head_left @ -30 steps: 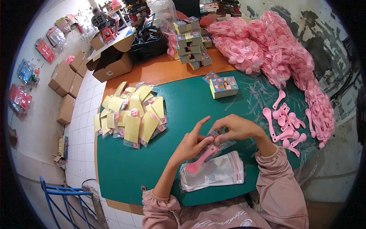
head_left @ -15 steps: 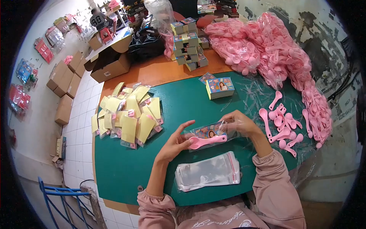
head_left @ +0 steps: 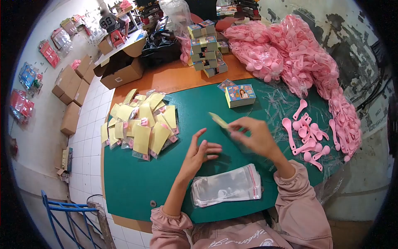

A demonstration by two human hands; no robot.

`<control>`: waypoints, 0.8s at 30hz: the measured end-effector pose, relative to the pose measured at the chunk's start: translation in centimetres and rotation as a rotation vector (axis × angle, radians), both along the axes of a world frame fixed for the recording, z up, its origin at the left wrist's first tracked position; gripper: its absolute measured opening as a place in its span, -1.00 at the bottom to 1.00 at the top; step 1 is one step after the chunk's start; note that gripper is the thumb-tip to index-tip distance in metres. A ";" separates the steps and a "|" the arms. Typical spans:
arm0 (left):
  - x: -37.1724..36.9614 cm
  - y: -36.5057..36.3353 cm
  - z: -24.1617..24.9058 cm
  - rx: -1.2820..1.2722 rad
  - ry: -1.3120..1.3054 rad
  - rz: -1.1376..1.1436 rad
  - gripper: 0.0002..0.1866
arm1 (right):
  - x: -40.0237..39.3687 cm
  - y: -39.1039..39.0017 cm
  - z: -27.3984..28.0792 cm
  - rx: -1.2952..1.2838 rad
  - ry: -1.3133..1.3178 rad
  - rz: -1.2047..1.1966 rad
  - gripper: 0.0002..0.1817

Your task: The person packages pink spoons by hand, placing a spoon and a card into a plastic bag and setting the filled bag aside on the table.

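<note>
My right hand (head_left: 253, 139) pinches a filled packet (head_left: 219, 120) by one end, its yellow back turned up, a little above the green mat (head_left: 137, 182). My left hand (head_left: 199, 152) hovers just below it with fingers spread and nothing in it. A pile of similar yellow-backed packets (head_left: 141, 126) lies to the left. A stack of empty clear zip bags (head_left: 227, 186) sits in front of me, below both hands.
Loose pink spoons (head_left: 307, 135) lie to the right. Big bags of pink spoons (head_left: 290, 50) fill the back right. A stack of picture cards (head_left: 241, 94) and more card bundles (head_left: 206, 45) stand behind. Cardboard boxes (head_left: 120, 70) sit at the table's far left.
The packet with the pink spoon was held flat between both hands. Now my left hand has let go, and my right hand has swung the packet up and left, yellow side showing.
</note>
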State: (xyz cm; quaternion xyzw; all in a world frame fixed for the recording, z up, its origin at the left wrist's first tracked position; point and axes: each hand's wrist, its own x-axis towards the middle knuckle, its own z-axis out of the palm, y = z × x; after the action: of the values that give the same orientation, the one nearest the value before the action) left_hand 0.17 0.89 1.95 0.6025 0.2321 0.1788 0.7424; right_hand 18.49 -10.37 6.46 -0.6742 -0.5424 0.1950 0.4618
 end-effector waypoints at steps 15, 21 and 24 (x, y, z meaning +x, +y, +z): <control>-0.6 -1.8 0.1 -0.271 0.136 -0.181 -0.38 | -2.3 -0.9 -2.5 -0.172 -0.347 0.403 -0.75; -0.9 -1.4 0.2 -0.327 0.150 -0.100 -0.41 | -3.6 -0.6 -2.8 -0.072 -0.511 0.345 -0.74; -1.0 -1.2 0.5 -0.313 0.156 -0.050 -0.41 | -4.3 -0.5 -2.5 -0.050 -0.584 0.340 -0.85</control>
State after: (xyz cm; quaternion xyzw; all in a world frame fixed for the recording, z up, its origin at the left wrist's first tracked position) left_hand -0.78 -0.34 2.43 0.4972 0.2990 0.0744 0.8111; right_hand 14.21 -10.83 3.93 -0.6126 -0.7515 0.0810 0.2312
